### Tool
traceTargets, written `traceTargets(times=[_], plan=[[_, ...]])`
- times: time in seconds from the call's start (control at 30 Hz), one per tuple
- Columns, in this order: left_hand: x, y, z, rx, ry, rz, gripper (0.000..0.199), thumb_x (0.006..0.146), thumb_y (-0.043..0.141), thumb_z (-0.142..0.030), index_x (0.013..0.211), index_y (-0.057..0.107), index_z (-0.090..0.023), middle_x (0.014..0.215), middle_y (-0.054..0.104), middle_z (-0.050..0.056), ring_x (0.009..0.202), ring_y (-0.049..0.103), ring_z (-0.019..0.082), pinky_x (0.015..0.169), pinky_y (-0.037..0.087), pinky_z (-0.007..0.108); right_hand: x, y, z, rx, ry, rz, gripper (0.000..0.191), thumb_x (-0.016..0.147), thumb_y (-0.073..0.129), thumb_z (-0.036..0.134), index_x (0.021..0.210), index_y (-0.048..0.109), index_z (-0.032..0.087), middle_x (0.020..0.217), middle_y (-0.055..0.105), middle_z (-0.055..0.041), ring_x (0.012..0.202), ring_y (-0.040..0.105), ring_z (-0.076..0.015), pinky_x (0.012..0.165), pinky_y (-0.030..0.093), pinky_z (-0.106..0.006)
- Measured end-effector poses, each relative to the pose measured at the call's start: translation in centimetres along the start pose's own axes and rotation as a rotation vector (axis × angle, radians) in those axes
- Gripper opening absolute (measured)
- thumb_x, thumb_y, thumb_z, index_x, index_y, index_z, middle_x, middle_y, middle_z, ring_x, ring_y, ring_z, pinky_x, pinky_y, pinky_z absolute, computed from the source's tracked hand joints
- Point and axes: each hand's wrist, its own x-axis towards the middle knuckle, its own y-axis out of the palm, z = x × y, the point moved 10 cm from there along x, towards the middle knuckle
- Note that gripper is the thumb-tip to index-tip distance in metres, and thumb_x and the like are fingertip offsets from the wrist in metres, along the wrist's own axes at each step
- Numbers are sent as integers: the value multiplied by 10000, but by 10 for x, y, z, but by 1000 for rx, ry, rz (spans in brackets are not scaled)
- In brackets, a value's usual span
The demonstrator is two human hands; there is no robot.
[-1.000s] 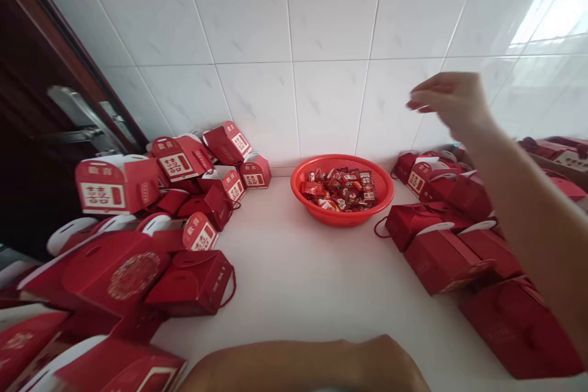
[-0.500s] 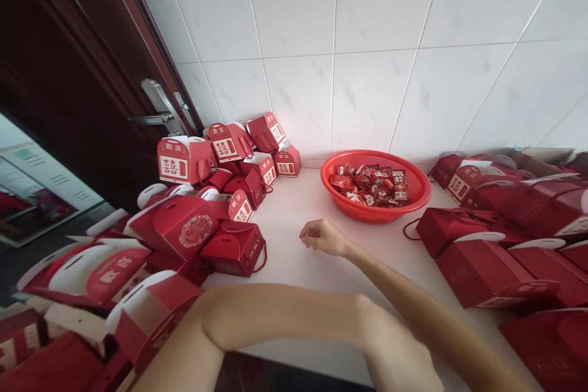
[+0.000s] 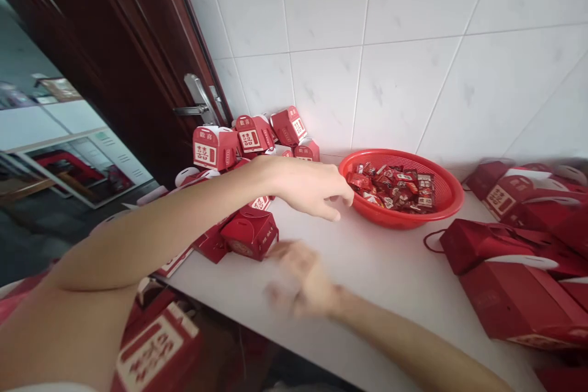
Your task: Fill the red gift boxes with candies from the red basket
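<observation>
My left hand [image 3: 316,191] reaches across to the left rim of a red plastic basket [image 3: 443,211]. Its thumb and fingers are apart and nothing shows between them. In the basket lies a heap of red-wrapped candies [image 3: 390,187]. Lower down, my right hand [image 3: 301,282] hangs over the white tabletop [image 3: 342,251], its fingers smeared by motion. A small red gift box [image 3: 250,233] with a cord handle stands just beyond those fingers; whether they touch it I cannot tell.
Red gift boxes [image 3: 215,147] are piled at the left against the tiled wall [image 3: 408,98]. More red boxes [image 3: 519,300] crowd the right side. A dark door [image 3: 138,43] with a metal handle stands at the left. One box [image 3: 156,349] is below the table's front edge.
My left hand has come up from the bottom and now extends to the basket. The right hand has shifted down and left, moving fast. The view has turned left.
</observation>
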Motion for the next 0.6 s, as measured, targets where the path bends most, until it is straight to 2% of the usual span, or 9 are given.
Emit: traceTargets(times=[0.03, 0.07, 0.1, 0.17, 0.27, 0.4, 0.47, 0.57, 0.6], plan=[[-10, -3, 1, -17, -13, -31, 353, 914, 573, -308, 1241, 666, -211, 1175, 711, 53, 1027, 641, 213, 812, 449, 279, 2, 27, 48, 7, -246, 104, 375, 910, 528, 485, 1189, 568, 238, 1177, 671, -82, 991, 633, -205, 868, 512, -336], [-21, -3, 2, -40, -21, -60, 343, 924, 566, -319, 1236, 668, -220, 1175, 710, 43, 1030, 639, 207, 832, 444, 275, -1, 52, 85, -2, -414, 191, 391, 933, 495, 517, 1203, 562, 243, 1243, 649, -69, 959, 631, -179, 856, 509, -311], [-31, -3, 4, -65, -33, -89, 333, 931, 559, -329, 1228, 671, -228, 1173, 711, 35, 1033, 637, 202, 853, 439, 273, -3, 73, 106, -26, -488, 252, 352, 961, 466, 495, 1200, 565, 256, 1281, 632, -53, 942, 628, -159, 855, 503, -292], [-50, 5, 9, -118, -71, -117, 312, 933, 559, -340, 1200, 682, -237, 1164, 714, 26, 1043, 633, 200, 880, 433, 268, -4, 104, 114, -76, -465, 339, 250, 970, 462, 379, 1126, 598, 238, 1219, 655, -53, 917, 627, -156, 856, 497, -291], [-72, 39, 20, -168, -138, -20, 220, 909, 573, -293, 1053, 724, -223, 1057, 737, 30, 983, 646, 200, 844, 447, 257, -15, 119, 70, -189, -289, 433, 186, 921, 495, 276, 999, 624, 166, 1094, 684, -108, 798, 629, -179, 737, 511, -320], [-90, 106, 35, -235, -174, 151, 228, 866, 508, -158, 773, 715, -190, 791, 733, 34, 744, 647, 171, 719, 476, 253, -32, 89, 7, -173, -94, 413, 220, 880, 528, 194, 1074, 616, 142, 1125, 676, -141, 872, 649, -209, 800, 524, -348], [-96, 163, 31, -382, -143, 336, 210, 769, 538, -114, 646, 688, -194, 651, 699, 18, 628, 622, 160, 610, 474, 239, -36, 71, -12, -121, 6, 366, 264, 871, 517, 166, 1119, 605, 144, 1138, 669, -142, 912, 653, -218, 825, 527, -357], [-119, 269, 6, -722, -243, 768, 185, 684, 598, -135, 521, 653, -204, 536, 648, 8, 504, 623, 177, 459, 478, 242, -37, 57, -28, -28, 133, 309, 283, 856, 504, 135, 1120, 600, 166, 1140, 665, -128, 970, 653, -221, 860, 529, -360], [-120, 291, -1, -739, -270, 758, 187, 676, 645, -165, 494, 646, -205, 511, 631, 16, 472, 620, 201, 422, 489, 272, -37, 55, -31, -3, 160, 298, 280, 853, 501, 129, 1110, 602, 174, 1134, 666, -122, 972, 655, -218, 862, 531, -358]])
